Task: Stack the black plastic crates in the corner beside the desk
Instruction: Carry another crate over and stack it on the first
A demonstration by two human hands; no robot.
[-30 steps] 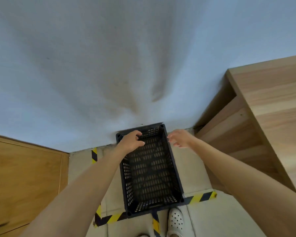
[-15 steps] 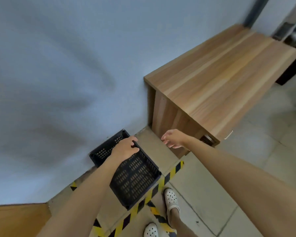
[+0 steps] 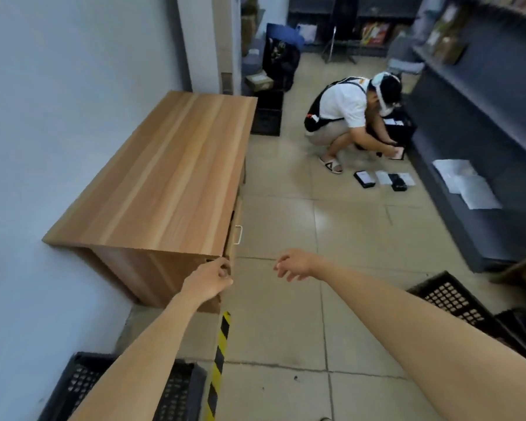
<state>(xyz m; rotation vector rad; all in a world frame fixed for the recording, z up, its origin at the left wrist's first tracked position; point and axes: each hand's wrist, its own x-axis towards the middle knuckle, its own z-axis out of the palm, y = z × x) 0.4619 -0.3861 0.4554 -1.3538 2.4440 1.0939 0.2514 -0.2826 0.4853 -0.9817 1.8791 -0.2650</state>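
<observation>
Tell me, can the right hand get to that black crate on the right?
Probably yes. The right hand is empty with loose fingers, and only bare floor lies between it and the crate. It would likely take a step and a bend.

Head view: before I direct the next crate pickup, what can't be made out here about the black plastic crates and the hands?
- Black plastic crate in the corner: the left forearm crosses it and the bottom edge cuts it off, so any stacking is unreadable.
- Black perforated crates at the right: cut by the right edge; their count is unclear.
- Left hand: curled loosely, holding nothing visible.
- Right hand: fingers motion-blurred.
</observation>
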